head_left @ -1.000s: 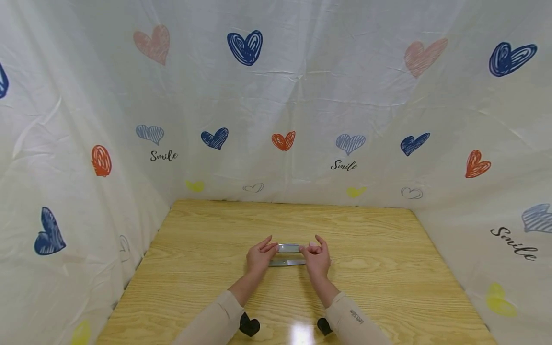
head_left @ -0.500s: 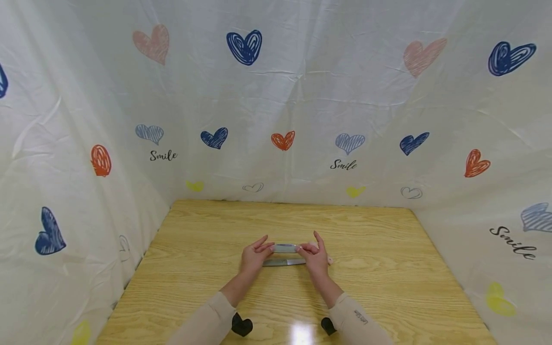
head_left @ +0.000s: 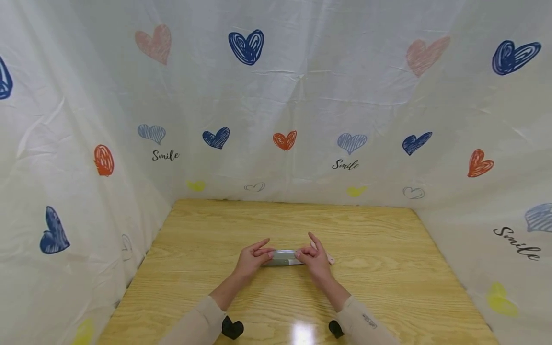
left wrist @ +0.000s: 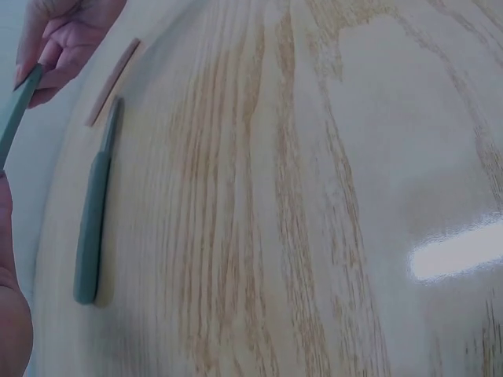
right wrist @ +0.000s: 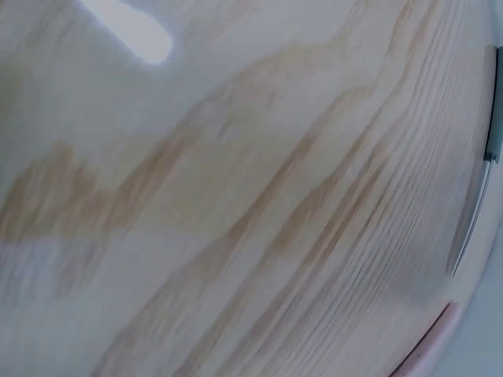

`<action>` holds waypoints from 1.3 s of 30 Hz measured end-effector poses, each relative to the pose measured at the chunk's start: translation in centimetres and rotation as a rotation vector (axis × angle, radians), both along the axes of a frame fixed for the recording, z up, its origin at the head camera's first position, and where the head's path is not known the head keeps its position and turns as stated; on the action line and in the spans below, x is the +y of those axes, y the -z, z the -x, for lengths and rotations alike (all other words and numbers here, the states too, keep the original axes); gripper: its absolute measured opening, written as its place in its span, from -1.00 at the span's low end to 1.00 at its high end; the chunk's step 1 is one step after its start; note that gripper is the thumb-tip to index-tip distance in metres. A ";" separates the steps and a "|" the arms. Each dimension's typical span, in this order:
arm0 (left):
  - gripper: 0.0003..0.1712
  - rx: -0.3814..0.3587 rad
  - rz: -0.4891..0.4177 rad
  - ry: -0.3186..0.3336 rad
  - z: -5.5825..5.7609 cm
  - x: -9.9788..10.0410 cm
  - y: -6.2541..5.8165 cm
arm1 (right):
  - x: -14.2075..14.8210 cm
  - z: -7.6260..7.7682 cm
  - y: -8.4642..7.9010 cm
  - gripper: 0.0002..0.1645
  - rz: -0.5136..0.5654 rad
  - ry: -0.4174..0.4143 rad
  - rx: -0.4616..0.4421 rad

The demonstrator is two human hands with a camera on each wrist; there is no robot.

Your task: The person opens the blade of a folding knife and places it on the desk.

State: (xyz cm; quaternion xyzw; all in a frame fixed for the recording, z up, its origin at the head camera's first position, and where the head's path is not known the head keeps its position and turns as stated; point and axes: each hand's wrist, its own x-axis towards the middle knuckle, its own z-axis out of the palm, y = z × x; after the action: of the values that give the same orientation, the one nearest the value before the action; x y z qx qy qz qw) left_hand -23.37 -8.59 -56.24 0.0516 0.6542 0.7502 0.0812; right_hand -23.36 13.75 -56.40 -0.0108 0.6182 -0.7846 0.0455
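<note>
Between my two hands is a flat, slim grey-green piece (head_left: 284, 252) with a shiny upper face; its exact kind is unclear. My left hand (head_left: 250, 259) pinches its left end with thumb and fingers. At the other end, my right hand (head_left: 316, 261) pinches it too, index finger raised. Just nearer to me lies a knife (head_left: 278, 262) with a green handle and silver blade, partly hidden in the head view. The left wrist view shows the knife (left wrist: 93, 228) on the table, apart from the held piece (left wrist: 14, 118). A thin pink strip (left wrist: 114, 82) lies beyond its tip.
The wooden table (head_left: 207, 225) reaches back to a white curtain (head_left: 302, 105) printed with hearts, which also hangs at both sides. Light glares off the table near its front edge. In the head view the pink strip (head_left: 331, 259) is mostly behind my right hand.
The grey-green piece has come slightly nearer to me and left, and now overlaps the knife in the head view. Both hands keep their pinch; the forearms have spread apart.
</note>
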 end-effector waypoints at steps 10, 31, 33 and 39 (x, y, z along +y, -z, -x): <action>-0.22 0.051 0.051 0.214 -0.5 -0.8 -1.2 | 1.8 -0.6 -0.7 0.06 0.032 -0.173 0.066; -0.04 0.052 0.117 0.306 -1.2 -1.5 -1.8 | 1.9 -0.4 -1.4 -0.22 -0.175 -0.439 0.135; -0.02 0.039 0.129 0.305 -1.2 -1.4 -1.9 | 1.6 -0.3 -1.7 -0.25 -0.234 -0.458 0.141; 0.02 0.049 0.171 0.334 -1.2 -0.8 -2.0 | 0.5 -0.2 -2.6 -0.26 -0.405 -0.537 0.109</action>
State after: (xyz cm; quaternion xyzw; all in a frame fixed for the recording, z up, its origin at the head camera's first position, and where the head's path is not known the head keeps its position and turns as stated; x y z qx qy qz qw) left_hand -22.12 -9.36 -54.22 0.1707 0.6998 0.6664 0.1925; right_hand -23.17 14.21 -53.80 -0.2060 0.7379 -0.6044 0.2185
